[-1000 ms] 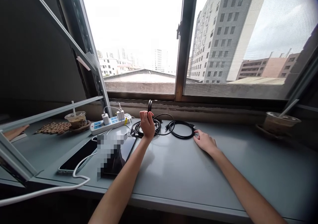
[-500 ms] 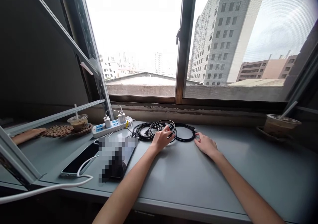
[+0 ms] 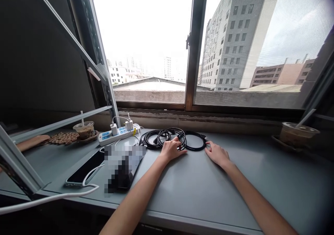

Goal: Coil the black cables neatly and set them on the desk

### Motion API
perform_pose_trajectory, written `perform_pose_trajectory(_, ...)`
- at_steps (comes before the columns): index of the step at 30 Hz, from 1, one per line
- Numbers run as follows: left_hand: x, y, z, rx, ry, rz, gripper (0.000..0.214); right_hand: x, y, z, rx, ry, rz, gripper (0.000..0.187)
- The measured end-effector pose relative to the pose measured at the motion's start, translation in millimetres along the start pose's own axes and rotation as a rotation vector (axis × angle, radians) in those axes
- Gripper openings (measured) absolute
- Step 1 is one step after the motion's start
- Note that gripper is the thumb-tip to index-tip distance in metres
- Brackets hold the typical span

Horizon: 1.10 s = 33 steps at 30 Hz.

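Observation:
Coils of black cable lie side by side and partly overlapping near the back of the grey desk. My left hand [image 3: 171, 149] is over the front of the middle cable coil [image 3: 183, 131], its thumb spread to the right, away from the fingers. Part of that coil is hidden behind the fingers. The left cable coil [image 3: 146, 141] lies beside it, with dark plugs among its loops. At the outer edge of the right cable coil [image 3: 194, 149], my right hand [image 3: 217, 154] rests on the desk. Its fingertips are beside the coil's plug, thumb and index finger slightly apart.
A white power strip [image 3: 118, 135] with chargers stands at the back left. Before it lie a phone [image 3: 85, 169] with a white cable and a dark, partly blurred device [image 3: 126, 179]. Drink cups [image 3: 85, 130] stand left and right [image 3: 297, 134]. Another person's hand [image 3: 36, 141] shows far left.
The middle coil has gone from slightly raised to lying flatter over the others. My left hand's thumb has spread away from its fingers. My right hand has stayed by the right coil.

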<state>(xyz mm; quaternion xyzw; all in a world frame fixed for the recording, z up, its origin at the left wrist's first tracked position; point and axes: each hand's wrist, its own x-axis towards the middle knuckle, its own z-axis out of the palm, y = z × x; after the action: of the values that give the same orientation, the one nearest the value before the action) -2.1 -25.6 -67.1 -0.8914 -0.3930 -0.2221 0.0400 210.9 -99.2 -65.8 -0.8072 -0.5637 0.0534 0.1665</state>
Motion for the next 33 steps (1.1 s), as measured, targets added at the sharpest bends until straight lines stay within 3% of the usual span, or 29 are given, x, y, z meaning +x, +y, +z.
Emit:
perform_pose_trajectory(7,0,2,3.0,0.014,0.022,-0.002,0.030,1,0,1,-0.005,0.005,-0.012,0.035)
perform_pose_trajectory(10,4,1,-1.3,0.008,0.128,-0.051,0.030,2,0,2,-0.002,0.015,-0.017,0.033)
perform_pose_trajectory(13,10,-6,-13.8,-0.009,0.310,-0.160,0.035,3,0,4,0.017,0.034,-0.020,0.031)
perform_pose_trajectory(17,19,-16,-47.7,-0.037,0.577,-0.324,0.039,4,1,5,0.090,0.079,-0.004,0.027)
perform_pose_trajectory(20,28,-7,-86.3,-0.089,0.717,-0.294,0.035,5,2,0,0.187,0.177,0.048,0.031)
perform_pose_trajectory(22,36,8,-114.5,-0.297,0.924,-0.201,0.032,5,0,-8,0.271,0.285,0.067,0.035)
perform_pose_trajectory(24,45,28,-140.6,-0.546,1.025,-0.191,0.032,4,-5,-20,0.367,0.387,0.034,0.035)
perform_pose_trajectory(25,49,37,-152.0,-0.715,1.017,-0.212,0.032,3,-10,-27,0.413,0.424,-0.005,0.034)
perform_pose_trajectory(28,57,60,-177.0,-1.209,0.837,-0.322,0.030,0,-32,-56,0.531,0.508,-0.160,0.034)
perform_pose_trajectory(31,61,73,-189.9,-1.471,0.683,-0.342,0.026,-6,-58,-97,0.789,0.623,-0.283,0.041)
perform_pose_trajectory(33,61,78,-194.4,-1.570,0.631,-0.330,0.023,-9,-72,-125,0.880,0.565,-0.340,0.046)
